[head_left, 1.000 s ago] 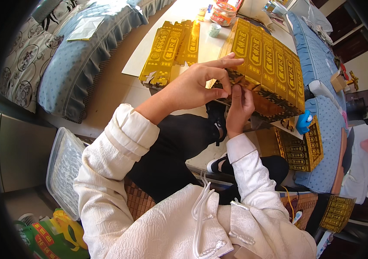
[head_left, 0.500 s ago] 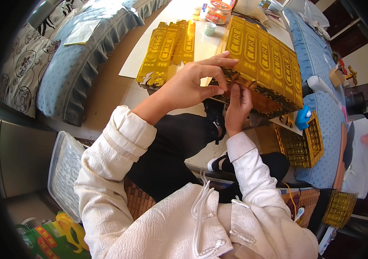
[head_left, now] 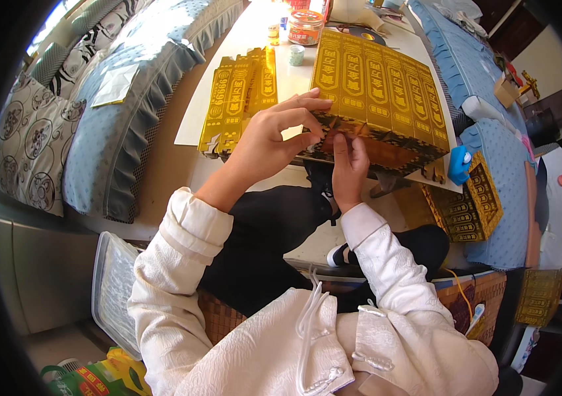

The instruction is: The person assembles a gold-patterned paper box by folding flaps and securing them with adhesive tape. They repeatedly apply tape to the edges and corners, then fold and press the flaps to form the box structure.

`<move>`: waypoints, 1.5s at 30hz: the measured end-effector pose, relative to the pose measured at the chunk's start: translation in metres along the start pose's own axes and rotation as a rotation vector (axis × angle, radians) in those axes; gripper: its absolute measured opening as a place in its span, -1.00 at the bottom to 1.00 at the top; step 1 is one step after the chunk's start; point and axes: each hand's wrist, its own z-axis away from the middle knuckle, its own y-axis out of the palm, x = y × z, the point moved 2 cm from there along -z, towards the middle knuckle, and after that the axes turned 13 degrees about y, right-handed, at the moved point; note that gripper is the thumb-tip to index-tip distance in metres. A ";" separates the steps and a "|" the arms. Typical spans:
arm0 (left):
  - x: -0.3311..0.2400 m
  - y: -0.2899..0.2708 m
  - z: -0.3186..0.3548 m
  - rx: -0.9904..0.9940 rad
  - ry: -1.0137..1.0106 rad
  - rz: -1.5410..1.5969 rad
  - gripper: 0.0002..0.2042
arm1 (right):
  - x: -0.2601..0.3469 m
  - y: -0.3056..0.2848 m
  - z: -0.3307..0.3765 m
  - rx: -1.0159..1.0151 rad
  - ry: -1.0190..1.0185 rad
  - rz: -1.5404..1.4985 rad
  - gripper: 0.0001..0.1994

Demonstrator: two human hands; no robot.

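A large gold cardboard box (head_left: 380, 92), built of side-by-side printed panels, rests on the white table with its near side tilted toward me. My left hand (head_left: 271, 138) is at the box's near left corner, thumb and forefinger pinched on the edge, the other fingers stretched over the top. Just right of it, my right hand (head_left: 350, 165) comes up from below, thumb and forefinger pressed to the notched lower edge. Its other fingers are partly hidden. To the left lies a stack of flat gold cardboard pieces (head_left: 236, 99) with jagged, interlocking ends.
Behind the box stand a red-lidded jar (head_left: 305, 28) and a small pale green cup (head_left: 296, 55) on the white table (head_left: 192, 125). A blue object (head_left: 459, 165) sits at the table's right edge, near another gold box (head_left: 469, 204). A clear plastic tub (head_left: 115, 284) stands at my left.
The whole view has shifted slightly, with box and hands now a little further left. Both hands stay at the same corner and edge of the box, fingers barely moved.
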 end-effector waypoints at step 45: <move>0.003 0.016 -0.023 0.031 0.323 -0.594 -0.91 | 0.013 -0.003 0.004 -0.037 -0.081 0.130 -0.82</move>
